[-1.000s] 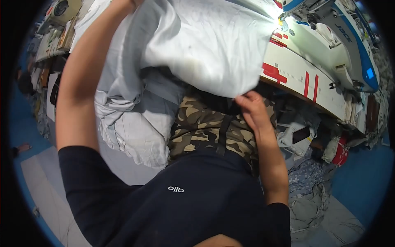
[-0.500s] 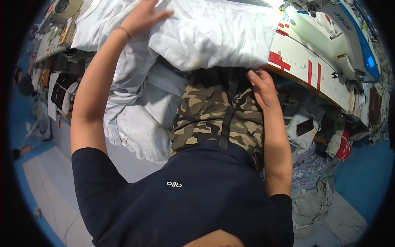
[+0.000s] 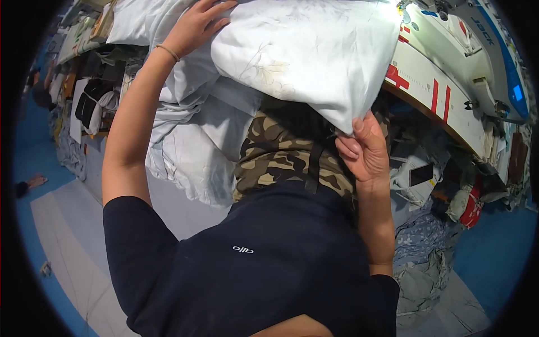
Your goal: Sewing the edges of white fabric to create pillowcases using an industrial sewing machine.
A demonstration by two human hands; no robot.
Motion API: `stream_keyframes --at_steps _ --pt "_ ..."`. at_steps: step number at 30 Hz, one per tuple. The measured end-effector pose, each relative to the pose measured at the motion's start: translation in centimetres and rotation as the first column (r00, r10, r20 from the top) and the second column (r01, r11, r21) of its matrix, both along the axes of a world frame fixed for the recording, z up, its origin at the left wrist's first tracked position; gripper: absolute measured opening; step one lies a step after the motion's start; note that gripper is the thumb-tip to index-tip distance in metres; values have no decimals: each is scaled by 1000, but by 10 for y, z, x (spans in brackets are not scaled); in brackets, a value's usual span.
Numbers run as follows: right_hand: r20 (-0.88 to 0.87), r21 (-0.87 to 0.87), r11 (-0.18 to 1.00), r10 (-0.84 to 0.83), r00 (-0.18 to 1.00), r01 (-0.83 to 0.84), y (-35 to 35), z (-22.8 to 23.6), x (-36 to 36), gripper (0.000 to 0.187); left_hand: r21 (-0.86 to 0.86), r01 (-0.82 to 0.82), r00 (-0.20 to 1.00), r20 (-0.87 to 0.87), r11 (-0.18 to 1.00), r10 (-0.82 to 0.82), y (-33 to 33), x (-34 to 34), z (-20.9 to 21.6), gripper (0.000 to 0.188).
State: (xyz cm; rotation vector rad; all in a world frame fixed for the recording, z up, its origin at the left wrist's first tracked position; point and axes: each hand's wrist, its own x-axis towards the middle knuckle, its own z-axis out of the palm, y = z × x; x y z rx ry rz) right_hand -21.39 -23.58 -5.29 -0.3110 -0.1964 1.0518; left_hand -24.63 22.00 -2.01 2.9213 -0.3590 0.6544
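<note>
A large white cloth with a faint floral pattern spreads over the work surface and hangs over its near edge above my lap. My left hand lies on the cloth at the upper left, fingers stretched out and slightly apart. At the cloth's near right corner, my right hand pinches the fabric between thumb and fingers, pulling that corner down to a point. More of the white cloth falls in bunched folds to the left of my legs.
A white and blue sewing machine stands at the upper right, its lamp lit, on a white table with red marks. Below lie a phone and heaped patterned fabric. Cluttered shelves stand at left.
My right hand has drawn the cloth's corner toward me, and the fabric now lies flatter with its floral pattern showing. My left hand has come down flat onto the cloth.
</note>
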Motion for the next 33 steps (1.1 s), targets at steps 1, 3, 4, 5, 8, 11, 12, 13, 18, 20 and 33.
stream_keyframes --at_steps 1,3,4,5,8,11,12,13,18,20,33 --pt "-50 -14 998 54 997 -55 0 5 2 38 38 6 1000 -14 999 -6 4 0 1 40" --pt "-99 -21 993 117 988 -120 6 16 0 36 74 -20 1000 4 997 20 11 0 4 30" --pt "277 -308 949 17 961 72 12 22 -8 34 109 -43 999 21 993 41 13 0 8 21" --pt "625 -471 813 35 780 341 18 30 -12 32 115 -60 998 20 992 58 14 -1 11 21" --pt "914 -373 744 189 360 555 37 53 1 33 -178 -179 978 78 968 195 -16 8 37 5" --pt "682 -373 886 60 729 276 70 67 6 58 -169 -439 877 131 882 462 3 15 53 2" --pt "304 -213 974 -7 953 75 84 68 5 62 -224 -290 891 291 930 348 -1 29 69 5" --pt "293 -150 985 -33 955 80 95 82 3 56 -225 -294 889 294 929 352 -11 37 86 5" --pt "276 -207 978 35 960 24 78 129 -17 78 -357 -358 896 127 863 425 6 64 92 10" --pt "351 -466 881 106 930 75 52 130 -42 104 -16 -388 876 306 921 374 61 66 38 9" --pt "196 -713 698 291 936 -68 -60 23 -102 24 -13 -272 918 296 962 264 -76 30 51 7"
